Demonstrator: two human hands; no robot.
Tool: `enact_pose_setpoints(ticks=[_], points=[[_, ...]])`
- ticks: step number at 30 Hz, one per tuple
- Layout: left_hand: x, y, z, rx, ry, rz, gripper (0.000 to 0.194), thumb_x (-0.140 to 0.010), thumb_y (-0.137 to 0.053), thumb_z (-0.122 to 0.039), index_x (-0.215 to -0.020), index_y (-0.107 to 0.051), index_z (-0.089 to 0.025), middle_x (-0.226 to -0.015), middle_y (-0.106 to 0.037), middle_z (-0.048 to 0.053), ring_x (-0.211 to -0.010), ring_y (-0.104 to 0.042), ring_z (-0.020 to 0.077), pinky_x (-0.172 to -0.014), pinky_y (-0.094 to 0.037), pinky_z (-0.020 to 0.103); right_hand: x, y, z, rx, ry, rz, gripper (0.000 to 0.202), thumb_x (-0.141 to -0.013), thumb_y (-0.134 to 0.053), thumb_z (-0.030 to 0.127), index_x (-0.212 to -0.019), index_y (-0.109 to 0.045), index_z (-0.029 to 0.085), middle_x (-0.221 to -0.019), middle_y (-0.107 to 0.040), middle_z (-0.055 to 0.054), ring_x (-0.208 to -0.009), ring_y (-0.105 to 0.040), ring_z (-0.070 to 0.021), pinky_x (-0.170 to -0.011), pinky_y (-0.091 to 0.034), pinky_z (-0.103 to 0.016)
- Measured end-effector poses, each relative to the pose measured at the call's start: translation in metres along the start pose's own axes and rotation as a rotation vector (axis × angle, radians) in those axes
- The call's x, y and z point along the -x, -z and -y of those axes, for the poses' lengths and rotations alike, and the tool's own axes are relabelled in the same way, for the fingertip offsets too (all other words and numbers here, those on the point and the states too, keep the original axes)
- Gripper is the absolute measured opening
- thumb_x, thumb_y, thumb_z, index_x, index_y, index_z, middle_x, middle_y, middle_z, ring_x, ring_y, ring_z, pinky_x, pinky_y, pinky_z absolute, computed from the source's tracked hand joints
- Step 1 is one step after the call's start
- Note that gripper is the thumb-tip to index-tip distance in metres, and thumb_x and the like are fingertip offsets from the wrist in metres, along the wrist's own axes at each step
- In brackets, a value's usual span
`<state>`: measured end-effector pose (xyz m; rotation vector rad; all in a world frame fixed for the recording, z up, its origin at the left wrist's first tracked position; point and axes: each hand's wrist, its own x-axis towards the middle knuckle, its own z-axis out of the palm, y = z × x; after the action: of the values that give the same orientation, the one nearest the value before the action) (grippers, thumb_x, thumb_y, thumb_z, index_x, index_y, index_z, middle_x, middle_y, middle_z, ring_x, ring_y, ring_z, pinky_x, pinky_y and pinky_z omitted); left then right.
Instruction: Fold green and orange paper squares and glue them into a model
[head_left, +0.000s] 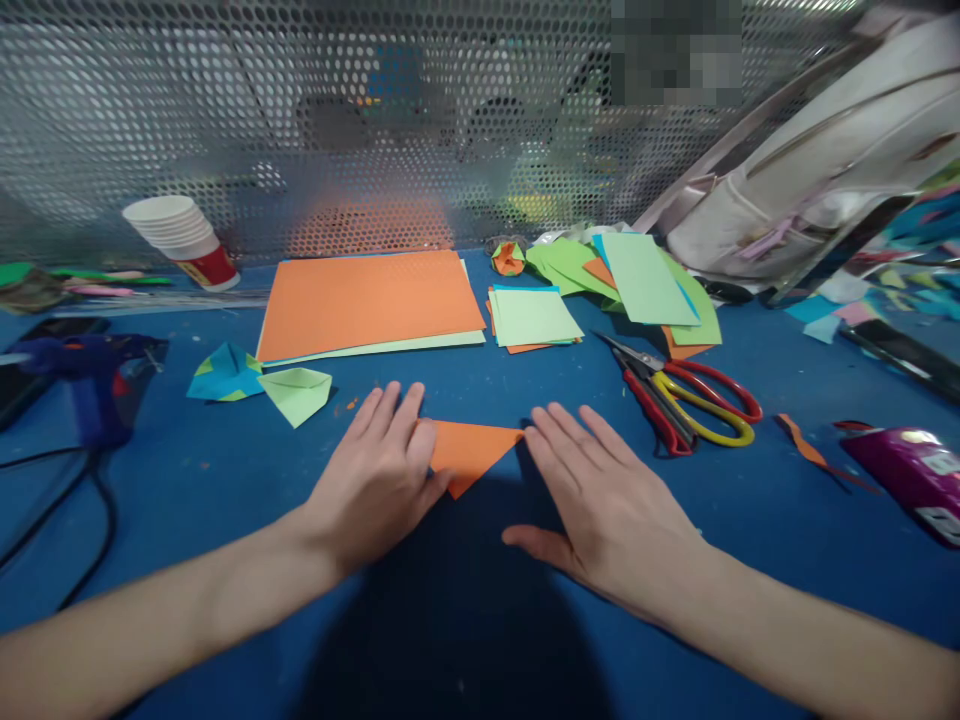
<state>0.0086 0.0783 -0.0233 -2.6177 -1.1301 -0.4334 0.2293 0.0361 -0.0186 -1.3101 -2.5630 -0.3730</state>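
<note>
From my remote seat, I judge the folding partway along: the orange paper [471,452] is a flat triangle between my hands, while the green folded piece [298,393], beyond and left of my left hand [382,475], looks more shaped. That hand lies open, pressing the triangle's left side; my right hand [600,485], thumb spread wide, touches its right corner.

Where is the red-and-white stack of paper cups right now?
In the head view, the red-and-white stack of paper cups leans at the far left, between the perforated metal panel and the blue glue gun.
</note>
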Motion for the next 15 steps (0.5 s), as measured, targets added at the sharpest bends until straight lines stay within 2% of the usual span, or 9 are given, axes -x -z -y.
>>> enact_pose_setpoints(ticks=[4,6,9,12,15], points=[[0.001,0.006,-0.009,0.116,-0.135,-0.052,0.021,-0.084,-0.05,-0.023,-0.091,-0.059,-0.004,-0.119,-0.057,0.027,-0.119,-0.049,0.0366,-0.095,-0.046,0.051,-0.004,-0.005,0.003,-0.173,0.136,0.015,0.061,-0.088,-0.042,0.05,-0.124,-0.051,0.001,-0.132,-0.049,-0.022,-0.127,-0.042,-0.0343,-0.103,-0.037,-0.053],[0.003,0.006,-0.009,0.189,-0.148,-0.009,0.024,-0.084,-0.053,-0.027,-0.096,-0.058,-0.006,-0.121,-0.057,0.025,-0.12,-0.049,0.0349,-0.096,-0.045,0.051,-0.006,-0.01,0.001,-0.235,0.109,0.043,0.054,-0.089,-0.044,0.042,-0.126,-0.05,0.004,-0.134,-0.048,-0.02,-0.128,-0.041,-0.0322,-0.104,-0.037,-0.054],[0.003,0.004,-0.002,0.269,-0.103,0.103,0.045,-0.075,-0.064,-0.038,-0.108,-0.054,-0.009,-0.131,-0.05,0.024,-0.124,-0.044,0.036,-0.097,-0.043,0.054,-0.011,-0.017,-0.009,-0.277,0.036,0.053,0.042,-0.09,-0.043,0.027,-0.127,-0.049,0.009,-0.136,-0.047,-0.017,-0.129,-0.041,-0.0277,-0.104,-0.037,-0.051],[0.0,0.002,0.009,0.296,-0.049,0.174,0.055,-0.069,-0.07,-0.038,-0.114,-0.054,-0.01,-0.131,-0.051,0.023,-0.119,-0.05,0.0349,-0.095,-0.045,0.052,-0.017,-0.022,-0.018,-0.297,0.038,0.021,0.037,-0.09,-0.043,0.025,-0.123,-0.053,0.009,-0.131,-0.053,-0.016,-0.123,-0.048,-0.0259,-0.101,-0.041,-0.048],[-0.003,-0.001,0.015,0.317,-0.045,0.144,0.043,-0.075,-0.066,-0.035,-0.11,-0.058,-0.011,-0.118,-0.062,0.018,-0.111,-0.057,0.0312,-0.091,-0.048,0.048,-0.023,-0.029,-0.025,-0.359,0.022,-0.05,0.03,-0.091,-0.044,0.025,-0.112,-0.06,0.012,-0.117,-0.064,-0.012,-0.109,-0.059,-0.0235,-0.093,-0.046,-0.044]])
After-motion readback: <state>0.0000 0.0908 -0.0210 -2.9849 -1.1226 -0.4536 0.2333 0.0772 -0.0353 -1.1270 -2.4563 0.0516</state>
